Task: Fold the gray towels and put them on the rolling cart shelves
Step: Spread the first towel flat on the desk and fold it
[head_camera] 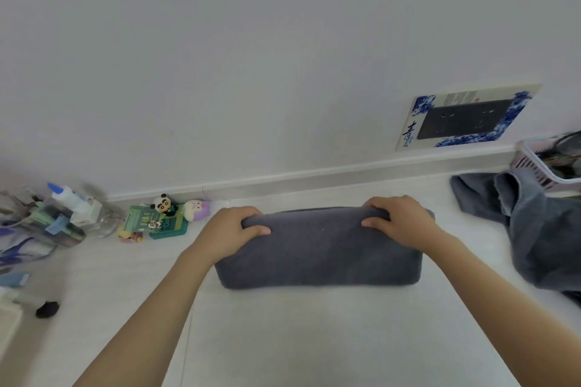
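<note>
A dark gray towel [317, 254], folded into a thick long rectangle, lies on the white tabletop [314, 333] in front of me. My left hand [234, 231] grips its far left corner, thumb on top and fingers curled over the back edge. My right hand [401, 221] holds the far right corner the same way. A second gray towel [540, 232] lies crumpled and unfolded at the right. No rolling cart is in view.
A pink slatted basket [534, 163] stands at the far right, behind the crumpled towel. A wall socket with a blue-and-white frame [465, 118] is above it. Small toy figures [163, 214], a glass jar [105, 223] and assorted clutter [34, 226] crowd the left side.
</note>
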Action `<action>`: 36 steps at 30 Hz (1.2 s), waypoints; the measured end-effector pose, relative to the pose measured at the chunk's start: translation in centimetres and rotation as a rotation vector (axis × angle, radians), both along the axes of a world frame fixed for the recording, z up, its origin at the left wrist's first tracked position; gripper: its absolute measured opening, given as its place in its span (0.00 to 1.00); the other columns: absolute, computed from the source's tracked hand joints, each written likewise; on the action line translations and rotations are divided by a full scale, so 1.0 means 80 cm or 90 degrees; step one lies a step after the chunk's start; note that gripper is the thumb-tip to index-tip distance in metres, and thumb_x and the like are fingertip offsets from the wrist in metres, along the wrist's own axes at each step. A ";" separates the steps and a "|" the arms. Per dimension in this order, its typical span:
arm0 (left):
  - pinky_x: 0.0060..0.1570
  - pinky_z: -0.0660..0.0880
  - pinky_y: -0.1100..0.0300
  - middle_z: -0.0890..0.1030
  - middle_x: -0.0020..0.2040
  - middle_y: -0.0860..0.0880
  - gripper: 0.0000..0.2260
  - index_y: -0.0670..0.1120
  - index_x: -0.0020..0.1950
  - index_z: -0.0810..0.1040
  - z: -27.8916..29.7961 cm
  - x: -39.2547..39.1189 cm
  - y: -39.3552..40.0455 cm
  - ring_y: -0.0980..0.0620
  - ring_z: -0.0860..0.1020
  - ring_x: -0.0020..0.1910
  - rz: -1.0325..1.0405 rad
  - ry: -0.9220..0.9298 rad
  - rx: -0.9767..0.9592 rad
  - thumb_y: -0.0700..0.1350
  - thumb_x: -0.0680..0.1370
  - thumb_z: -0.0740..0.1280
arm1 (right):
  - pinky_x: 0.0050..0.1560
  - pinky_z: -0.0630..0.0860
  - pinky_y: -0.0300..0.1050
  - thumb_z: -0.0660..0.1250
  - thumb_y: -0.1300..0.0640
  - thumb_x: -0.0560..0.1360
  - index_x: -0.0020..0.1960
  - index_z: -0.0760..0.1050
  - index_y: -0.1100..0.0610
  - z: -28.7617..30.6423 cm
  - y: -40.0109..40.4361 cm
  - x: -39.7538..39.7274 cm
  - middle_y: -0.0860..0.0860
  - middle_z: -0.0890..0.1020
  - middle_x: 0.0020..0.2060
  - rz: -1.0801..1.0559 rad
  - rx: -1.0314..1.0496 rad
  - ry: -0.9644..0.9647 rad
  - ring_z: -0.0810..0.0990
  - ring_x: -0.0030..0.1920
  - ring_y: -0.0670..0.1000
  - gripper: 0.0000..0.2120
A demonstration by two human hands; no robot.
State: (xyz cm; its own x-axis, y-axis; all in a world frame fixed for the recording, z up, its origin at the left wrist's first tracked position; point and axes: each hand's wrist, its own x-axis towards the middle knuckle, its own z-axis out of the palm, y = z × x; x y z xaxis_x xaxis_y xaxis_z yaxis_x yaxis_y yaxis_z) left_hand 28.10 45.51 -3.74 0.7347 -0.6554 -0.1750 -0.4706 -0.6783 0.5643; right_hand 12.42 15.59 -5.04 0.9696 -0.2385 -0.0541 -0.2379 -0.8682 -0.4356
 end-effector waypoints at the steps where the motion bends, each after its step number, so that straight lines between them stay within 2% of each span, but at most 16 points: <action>1: 0.42 0.67 0.71 0.79 0.41 0.62 0.04 0.55 0.46 0.81 0.010 -0.002 0.003 0.62 0.74 0.44 -0.004 -0.042 -0.022 0.53 0.73 0.70 | 0.47 0.64 0.41 0.66 0.46 0.75 0.54 0.78 0.47 0.011 0.001 -0.004 0.45 0.83 0.44 -0.001 -0.009 -0.039 0.77 0.47 0.52 0.09; 3: 0.42 0.66 0.70 0.79 0.39 0.63 0.05 0.54 0.46 0.82 0.022 -0.010 0.010 0.61 0.73 0.44 -0.021 -0.109 -0.071 0.53 0.72 0.71 | 0.47 0.60 0.39 0.68 0.49 0.75 0.52 0.79 0.49 0.023 0.006 -0.015 0.44 0.82 0.43 0.008 -0.014 -0.097 0.77 0.45 0.50 0.08; 5: 0.41 0.67 0.67 0.79 0.39 0.61 0.06 0.53 0.46 0.82 0.020 -0.027 0.021 0.58 0.74 0.43 -0.037 -0.116 -0.077 0.52 0.71 0.72 | 0.47 0.58 0.41 0.69 0.50 0.74 0.52 0.80 0.50 0.017 0.013 -0.030 0.46 0.83 0.43 0.029 -0.025 -0.113 0.77 0.46 0.52 0.08; 8: 0.42 0.68 0.66 0.79 0.39 0.58 0.07 0.51 0.46 0.83 -0.019 -0.062 0.038 0.56 0.75 0.42 -0.033 -0.050 -0.004 0.50 0.70 0.74 | 0.47 0.60 0.41 0.69 0.47 0.73 0.50 0.81 0.50 -0.022 0.025 -0.056 0.46 0.84 0.44 0.040 -0.035 -0.035 0.78 0.48 0.51 0.09; 11: 0.42 0.71 0.64 0.81 0.40 0.59 0.04 0.55 0.41 0.81 -0.069 -0.102 0.054 0.60 0.77 0.41 -0.022 0.103 0.090 0.54 0.71 0.72 | 0.47 0.64 0.38 0.66 0.46 0.74 0.52 0.80 0.46 -0.066 0.042 -0.087 0.42 0.83 0.46 0.051 0.011 0.101 0.78 0.50 0.46 0.09; 13: 0.40 0.70 0.67 0.81 0.41 0.59 0.04 0.57 0.40 0.79 -0.091 -0.125 0.061 0.61 0.77 0.41 -0.014 0.174 0.112 0.55 0.72 0.71 | 0.47 0.68 0.38 0.66 0.45 0.74 0.52 0.80 0.46 -0.089 0.051 -0.107 0.42 0.83 0.46 0.039 0.042 0.165 0.78 0.48 0.44 0.09; 15: 0.40 0.69 0.69 0.81 0.44 0.59 0.05 0.56 0.44 0.80 -0.101 -0.138 0.065 0.61 0.77 0.43 -0.006 0.184 0.114 0.56 0.73 0.70 | 0.49 0.70 0.38 0.66 0.44 0.74 0.50 0.80 0.45 -0.104 0.055 -0.120 0.42 0.83 0.46 0.015 0.058 0.179 0.77 0.47 0.43 0.09; 18: 0.41 0.70 0.69 0.81 0.44 0.60 0.08 0.55 0.46 0.80 -0.100 -0.140 0.069 0.62 0.77 0.44 -0.015 0.190 0.133 0.58 0.73 0.69 | 0.56 0.66 0.41 0.63 0.42 0.75 0.51 0.79 0.44 -0.108 0.058 -0.124 0.40 0.82 0.47 0.028 0.035 0.194 0.74 0.50 0.44 0.10; 21: 0.46 0.74 0.65 0.82 0.43 0.58 0.16 0.53 0.46 0.82 -0.094 -0.146 0.073 0.61 0.78 0.43 0.027 0.206 0.117 0.63 0.75 0.63 | 0.57 0.64 0.43 0.55 0.37 0.76 0.45 0.80 0.48 -0.099 0.070 -0.123 0.43 0.82 0.42 0.045 -0.041 0.216 0.74 0.48 0.45 0.20; 22: 0.47 0.76 0.62 0.82 0.41 0.56 0.18 0.51 0.44 0.82 -0.093 -0.151 0.074 0.59 0.78 0.42 0.063 0.187 0.091 0.63 0.76 0.61 | 0.56 0.64 0.43 0.52 0.34 0.76 0.43 0.80 0.50 -0.095 0.077 -0.122 0.44 0.81 0.40 0.040 -0.061 0.208 0.73 0.47 0.46 0.25; 24: 0.47 0.76 0.57 0.81 0.40 0.54 0.19 0.48 0.42 0.80 -0.098 -0.158 0.075 0.56 0.77 0.42 0.112 0.061 0.047 0.60 0.78 0.59 | 0.56 0.64 0.43 0.47 0.29 0.72 0.44 0.80 0.48 -0.095 0.094 -0.121 0.42 0.80 0.43 0.017 -0.053 0.155 0.71 0.49 0.46 0.30; 26: 0.49 0.74 0.59 0.77 0.44 0.55 0.14 0.50 0.44 0.80 -0.110 -0.165 0.074 0.55 0.74 0.45 0.126 -0.058 0.018 0.56 0.79 0.60 | 0.57 0.65 0.44 0.53 0.34 0.75 0.52 0.80 0.46 -0.102 0.112 -0.118 0.40 0.79 0.49 0.003 0.003 0.081 0.70 0.52 0.46 0.23; 28: 0.53 0.70 0.60 0.73 0.49 0.56 0.11 0.53 0.50 0.81 -0.122 -0.175 0.073 0.55 0.71 0.50 0.122 -0.063 0.019 0.56 0.78 0.62 | 0.58 0.68 0.42 0.60 0.43 0.77 0.56 0.80 0.47 -0.113 0.131 -0.117 0.42 0.77 0.51 -0.009 0.078 0.045 0.69 0.53 0.45 0.15; 31: 0.55 0.63 0.61 0.69 0.52 0.56 0.10 0.54 0.53 0.80 -0.137 -0.188 0.075 0.55 0.67 0.53 0.149 -0.043 0.047 0.56 0.78 0.63 | 0.56 0.66 0.37 0.61 0.46 0.78 0.57 0.79 0.48 -0.129 0.152 -0.121 0.43 0.75 0.51 -0.041 0.099 0.064 0.67 0.52 0.45 0.14; 34: 0.58 0.61 0.59 0.70 0.57 0.52 0.08 0.52 0.52 0.80 -0.139 -0.196 0.076 0.51 0.68 0.58 0.287 -0.072 0.002 0.52 0.76 0.67 | 0.55 0.68 0.38 0.61 0.48 0.78 0.55 0.80 0.52 -0.129 0.162 -0.117 0.43 0.73 0.48 -0.092 0.117 0.060 0.69 0.51 0.46 0.13; 36: 0.61 0.67 0.52 0.70 0.62 0.46 0.14 0.49 0.60 0.76 -0.140 -0.195 0.079 0.46 0.69 0.61 0.412 -0.034 -0.023 0.50 0.76 0.68 | 0.53 0.71 0.36 0.62 0.51 0.78 0.55 0.79 0.53 -0.117 0.175 -0.106 0.43 0.74 0.48 -0.123 0.200 0.018 0.73 0.49 0.43 0.11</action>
State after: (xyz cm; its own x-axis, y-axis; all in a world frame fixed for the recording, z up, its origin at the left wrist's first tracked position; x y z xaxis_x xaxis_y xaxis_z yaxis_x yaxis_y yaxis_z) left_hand 12.51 51.83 -14.92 0.9901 -0.0822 -0.1142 -0.0009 -0.8151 0.5793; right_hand 3.93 29.57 -14.36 0.9051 -0.3849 -0.1806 -0.4008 -0.6308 -0.6645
